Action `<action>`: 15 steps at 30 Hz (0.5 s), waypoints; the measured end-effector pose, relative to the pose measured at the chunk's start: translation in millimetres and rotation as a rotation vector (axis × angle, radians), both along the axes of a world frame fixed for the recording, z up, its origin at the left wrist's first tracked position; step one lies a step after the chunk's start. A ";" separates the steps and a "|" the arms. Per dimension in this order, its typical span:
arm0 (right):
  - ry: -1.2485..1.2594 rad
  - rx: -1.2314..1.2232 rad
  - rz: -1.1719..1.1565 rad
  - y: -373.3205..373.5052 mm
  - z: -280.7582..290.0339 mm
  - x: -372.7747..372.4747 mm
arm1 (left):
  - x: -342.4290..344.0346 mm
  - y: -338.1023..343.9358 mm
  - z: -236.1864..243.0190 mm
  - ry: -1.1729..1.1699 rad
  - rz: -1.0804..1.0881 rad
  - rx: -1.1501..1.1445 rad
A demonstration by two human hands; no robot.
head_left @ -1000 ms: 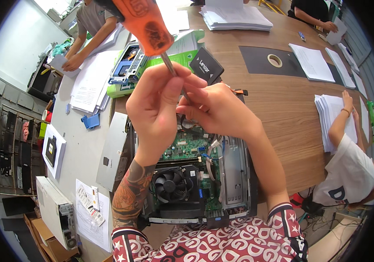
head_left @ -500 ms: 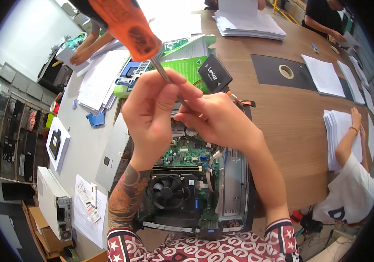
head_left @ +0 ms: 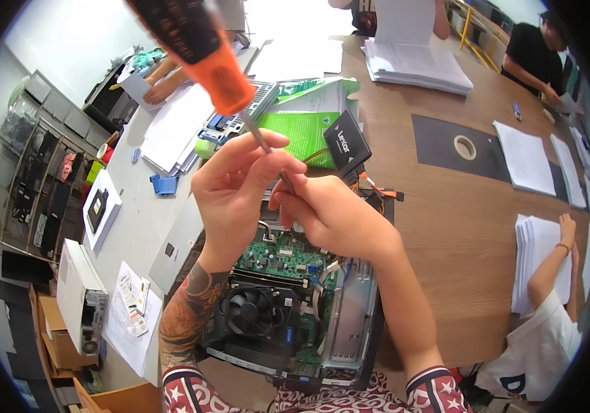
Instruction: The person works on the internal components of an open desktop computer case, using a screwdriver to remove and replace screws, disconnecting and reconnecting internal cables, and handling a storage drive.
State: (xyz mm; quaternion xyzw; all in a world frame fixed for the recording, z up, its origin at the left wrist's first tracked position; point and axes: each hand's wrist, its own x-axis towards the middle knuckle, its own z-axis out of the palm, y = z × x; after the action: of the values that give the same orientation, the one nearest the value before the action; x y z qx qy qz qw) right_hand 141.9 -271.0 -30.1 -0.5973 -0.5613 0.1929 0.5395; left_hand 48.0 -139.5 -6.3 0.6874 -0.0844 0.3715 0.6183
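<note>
1. Left hand (head_left: 229, 196) pinches screwdriver (head_left: 220, 76) shaft; right hand (head_left: 340, 213) curls at its lower end, cannot tell what it grips.
2. Screwdriver: upper centre-left of frame, tilted, orange-black handle uppermost.
3. Open computer case (head_left: 344, 327): lower centre.

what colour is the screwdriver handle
The screwdriver handle is orange and black; the head view shows it best.

Above the open computer case (head_left: 349, 322), screwdriver (head_left: 220, 79) handle blurred, its end cut off by the upper edge. Shaft tip hidden at my right hand (head_left: 333, 210); cannot tell what it meets. My left hand (head_left: 232, 189) and right cover the case's far part. Right of the case, a white-shirted co-worker (head_left: 532, 347): head lost in dark rim.
</note>
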 end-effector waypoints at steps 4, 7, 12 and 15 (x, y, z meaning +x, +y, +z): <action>0.093 -0.057 0.056 0.7 -2.9 4.0 | -2.3 -10.6 12.3 0.110 0.106 -0.033; 0.067 -0.055 0.043 0.5 -0.7 6.6 | 1.4 -9.3 16.7 0.130 0.038 -0.022; 0.081 0.050 -0.026 1.4 -7.2 1.1 | -1.6 -9.8 21.0 0.109 0.051 0.169; 0.060 0.004 -0.040 0.4 -7.7 -1.5 | -0.5 -7.4 17.6 0.149 0.019 0.165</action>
State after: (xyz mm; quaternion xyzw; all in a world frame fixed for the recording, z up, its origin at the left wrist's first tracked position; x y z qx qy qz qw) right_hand 140.4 -270.7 -37.8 -0.6012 -0.5331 0.1991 0.5610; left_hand 47.5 -147.0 11.4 0.7627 -0.0618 0.3170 0.5603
